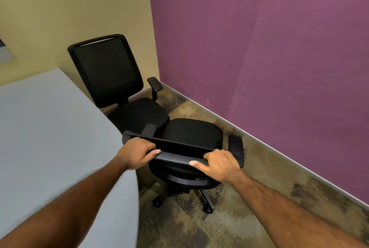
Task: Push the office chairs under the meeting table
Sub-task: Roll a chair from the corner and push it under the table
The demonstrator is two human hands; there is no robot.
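A black office chair [192, 131] stands just below me beside the grey meeting table [50, 128], its seat out on the carpet to the table's right. My left hand [137, 152] grips the left end of the backrest's top edge. My right hand [219, 164] grips the right end of the same edge. A second black office chair [107, 72] with a mesh back stands farther off in the corner, its seat touching the first chair's seat and its left side against the table's edge.
A purple wall [259, 48] runs along the right, close to the near chair's armrest [236, 149]. A beige wall [60, 8] closes the far end. Patterned carpet [229, 217] lies between table and purple wall. The chair's wheeled base [207, 203] shows below the seat.
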